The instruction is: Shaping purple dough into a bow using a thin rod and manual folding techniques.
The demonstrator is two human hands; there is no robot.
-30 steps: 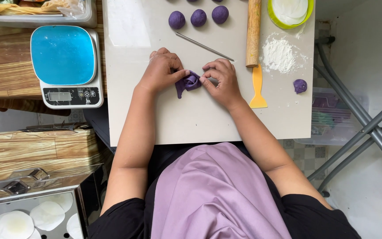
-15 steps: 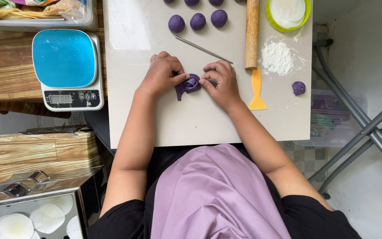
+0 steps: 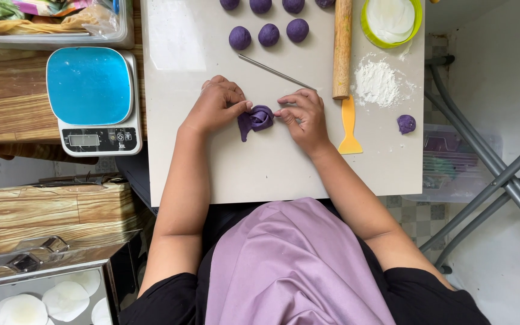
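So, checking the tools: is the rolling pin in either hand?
No, the wooden rolling pin lies on the board, apart from both hands.

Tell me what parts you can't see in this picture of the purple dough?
Head view:
- Purple dough piece: its ends, covered by left hand and right hand fingertips.
- Top row of dough balls: cut by the upper edge.
- Kitchen scale display: too small to read.

- The pale tabletop (image 3: pixel 212 174) carries the work.
- Purple dough balls (image 3: pixel 268 34) sit in rows at its far edge.
- A folded purple dough piece (image 3: pixel 256 120) lies mid-board.
- A thin metal rod (image 3: pixel 275 71), wooden rolling pin (image 3: pixel 342 48), yellow scraper (image 3: pixel 349 129), flour heap (image 3: pixel 377 82), green-rimmed bowl (image 3: pixel 390 23) and small dough lump (image 3: pixel 406 124) lie to the right.
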